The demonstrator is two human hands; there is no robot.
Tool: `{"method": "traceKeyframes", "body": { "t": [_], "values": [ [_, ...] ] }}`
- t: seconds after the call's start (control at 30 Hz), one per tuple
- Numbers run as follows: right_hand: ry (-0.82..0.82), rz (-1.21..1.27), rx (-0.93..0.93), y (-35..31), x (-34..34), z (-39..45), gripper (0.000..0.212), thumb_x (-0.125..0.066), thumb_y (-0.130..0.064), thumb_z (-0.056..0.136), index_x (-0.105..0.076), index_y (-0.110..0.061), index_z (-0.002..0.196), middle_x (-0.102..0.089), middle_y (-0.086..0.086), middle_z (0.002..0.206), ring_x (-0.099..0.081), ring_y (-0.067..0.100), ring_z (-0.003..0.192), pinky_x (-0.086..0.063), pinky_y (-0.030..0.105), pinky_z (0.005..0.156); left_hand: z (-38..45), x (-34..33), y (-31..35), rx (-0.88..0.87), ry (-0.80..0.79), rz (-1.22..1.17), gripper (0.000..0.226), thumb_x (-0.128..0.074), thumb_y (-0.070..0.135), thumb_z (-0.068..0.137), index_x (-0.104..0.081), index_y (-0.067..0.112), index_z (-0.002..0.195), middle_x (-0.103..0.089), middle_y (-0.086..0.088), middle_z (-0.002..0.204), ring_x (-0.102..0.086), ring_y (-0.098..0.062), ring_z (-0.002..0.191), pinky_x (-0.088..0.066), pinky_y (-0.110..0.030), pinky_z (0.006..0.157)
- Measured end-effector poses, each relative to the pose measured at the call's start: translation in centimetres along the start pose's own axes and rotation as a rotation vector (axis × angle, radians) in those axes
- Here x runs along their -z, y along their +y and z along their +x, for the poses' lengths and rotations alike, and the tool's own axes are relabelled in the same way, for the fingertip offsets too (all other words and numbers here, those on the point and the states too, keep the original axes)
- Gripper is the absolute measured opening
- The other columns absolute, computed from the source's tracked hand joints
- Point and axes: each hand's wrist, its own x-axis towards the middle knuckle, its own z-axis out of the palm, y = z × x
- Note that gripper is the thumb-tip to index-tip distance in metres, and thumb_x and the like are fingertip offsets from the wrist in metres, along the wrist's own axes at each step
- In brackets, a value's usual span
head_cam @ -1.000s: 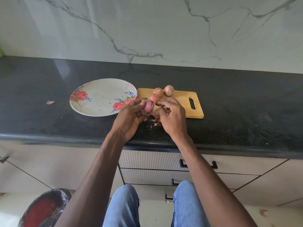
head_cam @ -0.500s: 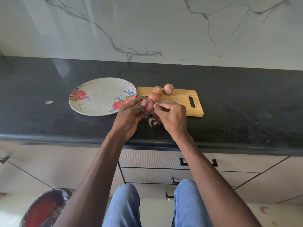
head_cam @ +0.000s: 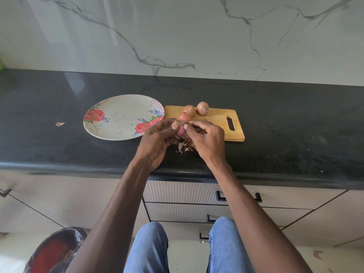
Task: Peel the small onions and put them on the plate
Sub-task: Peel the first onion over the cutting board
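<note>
— Where is the small, half-peeled pink onion being held?
— Above the black stone bench, gripped by the left hand; its papery skin is being pinched off by the right hand. Light, likely slippery

**Surfaces and materials at the counter**

The black speckled stone countertop is polished, glossy enough to carry pale reflections. Behind it, the white grey-veined marble-look wall panel is smooth and shiny. The rectangular light wooden cutting board looks matt, with a fine grain. The round cream plate with red rose print has a smooth, faintly satin face; ceramic or melamine, the view does not settle it. Three unpeeled small onions wear dry, papery brown skins, while the half-peeled purple onion shows moist, sleek flesh. Brittle papery peel scraps lie flaky. The beige ribbed cabinet fronts look matt, with black metal handles. The blue denim jeans are woven cloth.
</note>
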Motion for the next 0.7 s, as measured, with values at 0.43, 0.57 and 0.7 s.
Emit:
{"method": "traceKeyframes", "body": {
  "t": [0.43, 0.57, 0.7],
  "values": [
    [-0.023, 0.031, -0.118, 0.19, -0.07, -0.08, 0.007, -0.075, -0.011, 0.089, -0.079, -0.006, 0.088, -0.074, -0.002, 0.076, -0.069, 0.009, 0.068, -0.057, 0.023, 0.063, -0.29, -0.18, 0.04, -0.002, 0.021, 0.044, 0.029, -0.074, 0.012, 0.079, -0.072, 0.008, 0.108, -0.076, -0.011, 0.094, -0.069, -0.017, 0.082, -0.047, -0.027, 0.067],
    [-0.038, 0.040, -0.128, -0.04, 0.06, -0.01, 0.011, -0.075, -0.017, 0.089, -0.080, -0.007, 0.091, -0.076, -0.002, 0.078, -0.071, 0.008, 0.072, -0.058, 0.024, 0.065, -0.26, -0.17, 0.08, -0.012, 0.034, 0.023, 0.031, -0.074, 0.011, 0.080, -0.072, 0.007, 0.110, -0.076, -0.012, 0.096, -0.071, -0.018, 0.083, -0.048, -0.026, 0.067],
    [-0.036, 0.015, -0.118, -0.30, 0.16, -0.02, 0.008, -0.077, -0.016, 0.087, -0.080, -0.008, 0.086, -0.074, -0.005, 0.073, -0.070, 0.008, 0.068, -0.056, 0.022, 0.062, -0.32, -0.34, 0.05, -0.013, 0.036, 0.041, 0.033, -0.075, 0.010, 0.077, -0.072, 0.007, 0.110, -0.076, -0.011, 0.094, -0.072, -0.016, 0.080, -0.045, -0.027, 0.068]
  ]
}}
